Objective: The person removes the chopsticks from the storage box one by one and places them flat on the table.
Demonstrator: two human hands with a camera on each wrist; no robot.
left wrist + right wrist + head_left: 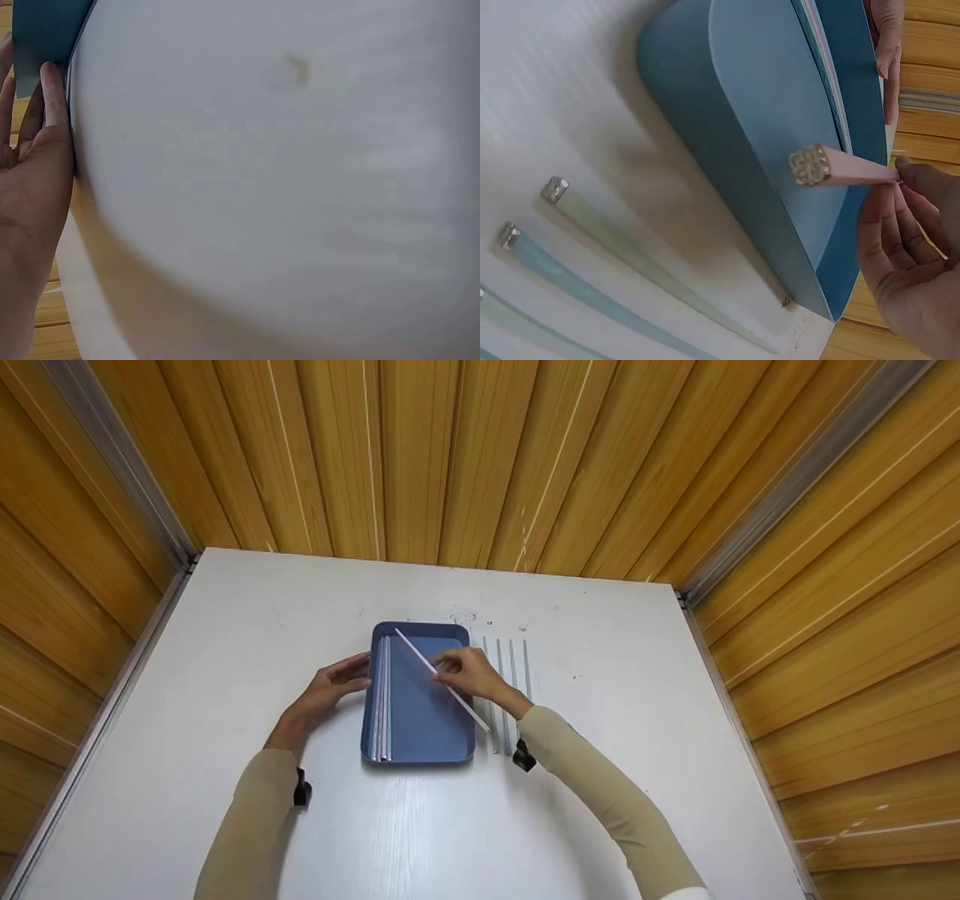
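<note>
My right hand [472, 673] pinches a pale pink chopstick [469, 710] slantwise above a blue tray [427, 731]. In the right wrist view, a patterned silver cap ends this chopstick [847, 166]. Inside the tray, several chopsticks [385, 697] lie together along the left wall. My left hand [328, 688] is at the tray's left side, thumb and fingers near the rim. The left wrist view shows the left hand's fingers [54, 97] extended against the tray's outer wall.
Right of the tray, several pale green and blue chopsticks [527, 660] lie spaced apart on the white table [615, 735]. Partly over them is my right forearm [600, 787]. Wood-patterned panels [420, 457] stand behind the table and at both sides.
</note>
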